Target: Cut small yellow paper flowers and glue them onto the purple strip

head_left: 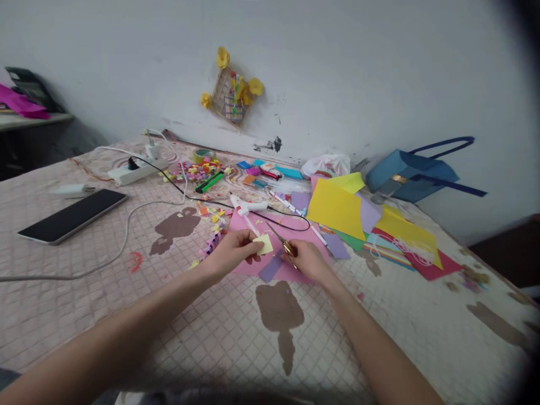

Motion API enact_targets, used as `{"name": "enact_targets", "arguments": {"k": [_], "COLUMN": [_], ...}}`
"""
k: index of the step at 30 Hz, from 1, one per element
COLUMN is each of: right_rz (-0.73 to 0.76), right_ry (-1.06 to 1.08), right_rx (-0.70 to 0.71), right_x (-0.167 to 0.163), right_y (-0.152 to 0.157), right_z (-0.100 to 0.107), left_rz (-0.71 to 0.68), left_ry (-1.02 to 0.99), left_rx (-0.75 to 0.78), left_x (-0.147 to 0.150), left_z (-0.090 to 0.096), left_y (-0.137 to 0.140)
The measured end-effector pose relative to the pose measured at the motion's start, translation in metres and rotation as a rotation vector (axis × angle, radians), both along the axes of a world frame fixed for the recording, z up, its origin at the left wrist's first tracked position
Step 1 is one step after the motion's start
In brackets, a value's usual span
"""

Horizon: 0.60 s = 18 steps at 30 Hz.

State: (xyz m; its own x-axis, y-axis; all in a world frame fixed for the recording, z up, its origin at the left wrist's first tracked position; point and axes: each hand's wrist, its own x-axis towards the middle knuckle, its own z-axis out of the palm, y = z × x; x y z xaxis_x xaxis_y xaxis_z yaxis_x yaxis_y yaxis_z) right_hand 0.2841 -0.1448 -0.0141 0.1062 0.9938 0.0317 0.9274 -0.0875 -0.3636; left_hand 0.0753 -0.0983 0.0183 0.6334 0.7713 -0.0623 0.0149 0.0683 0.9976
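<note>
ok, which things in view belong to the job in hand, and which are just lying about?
Likely in the job:
- scissors, in the right hand
- pale yellow paper piece, in the left hand
- perhaps the white glue gun, lying unheld

Apparently just lying about:
- dark-screened tablet
- tape roll
- blue bag

Dark tablet (73, 216), white power strip (141, 172), blue bag (407, 169)

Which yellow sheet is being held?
The small pale-yellow sheet, pinched in the left hand; the other yellow sheets are larger and lie farther right, unheld.
</note>
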Motion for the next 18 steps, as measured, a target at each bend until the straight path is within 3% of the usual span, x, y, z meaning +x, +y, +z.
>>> {"name": "enact_targets", "arguments": {"k": [7, 13, 18], "right_rz": [-0.099, -0.035, 0.026], "right_ry": [-0.033, 0.005, 0.023], "right_rx": [0.047, 0.006, 0.121], "right_x": [0.008, 0.007, 0.007], "right_y": [0.001, 0.002, 0.004], "right_z": [0.003, -0.004, -0.006], "left_rz": [-0.002, -0.065, -0.155], "left_ry": [-0.005, 0.027, 0.037], "left_rx": [-0.013, -0.019, 0.005], "left_x": [0.000, 0.005, 0.010], "left_z": [-0.002, -0.015, -0.025], "left_y": [0.000, -0.005, -0.014]}}
